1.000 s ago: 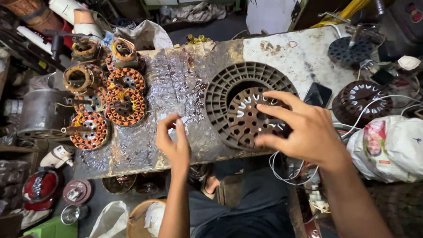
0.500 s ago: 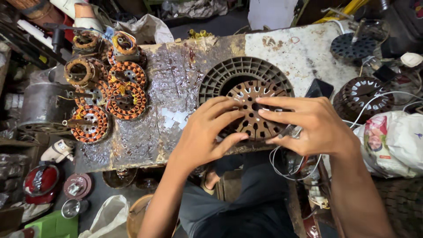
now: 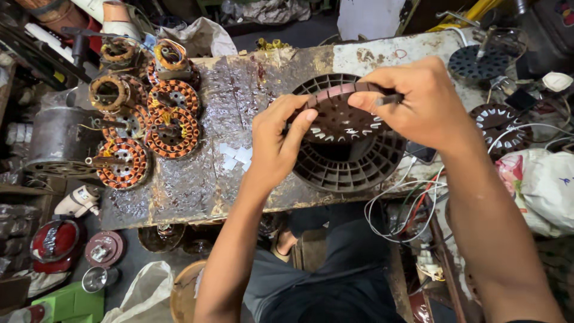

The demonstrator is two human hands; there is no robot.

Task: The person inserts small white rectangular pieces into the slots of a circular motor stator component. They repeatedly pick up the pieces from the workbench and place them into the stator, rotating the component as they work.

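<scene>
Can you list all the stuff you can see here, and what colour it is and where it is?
stator core: one, dark brown, held up over the grille
round grille: one, dark, on the table
wound coils: several, orange copper, table's left end
table: one, rusty and silvery
wires: a bunch, white, red, green, hanging at the table's right edge
bag: one, white, far right
left hand: on the core's left side
right hand: on the core's right side

Off at the right edge of the bench slumps a white plastic bag (image 3: 541, 182) printed in pink and green, with another crumpled white bag (image 3: 200, 37) at the far side behind the copper-wound coils, and no screens anywhere.
</scene>
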